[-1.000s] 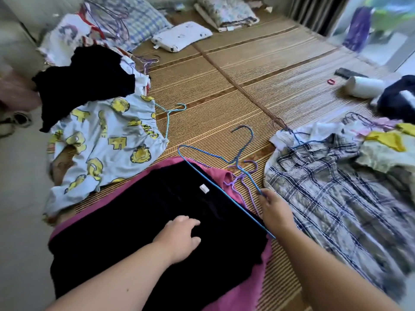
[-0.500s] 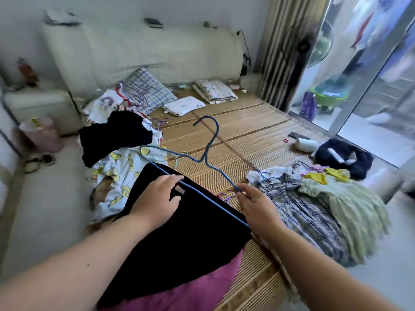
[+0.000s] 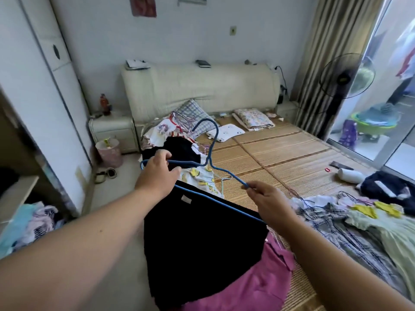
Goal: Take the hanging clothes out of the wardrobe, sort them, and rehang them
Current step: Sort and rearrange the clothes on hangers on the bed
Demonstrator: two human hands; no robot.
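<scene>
You faced a cream headboard (image 3: 202, 86) at the far wall, with a bedside cabinet (image 3: 112, 131) to its left and a pink bin (image 3: 110, 151) on the floor in front of that cabinet. A bamboo mat (image 3: 280, 153) covered the bed. A checked pillow (image 3: 190, 111), a white pillow (image 3: 226, 132) and a folded floral quilt (image 3: 253, 118) lay near the headboard. A standing fan (image 3: 347, 75) stood beside the curtain (image 3: 318, 52).

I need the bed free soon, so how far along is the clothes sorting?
Done: clothes are out, piled on the bed mat, such as the plaid shirt and yellow-print garment. In hand: left hand and right hand hold a blue hanger with a black garment draped over its bar. Left: those piles and the pink garment beneath are not yet rehung.
</scene>
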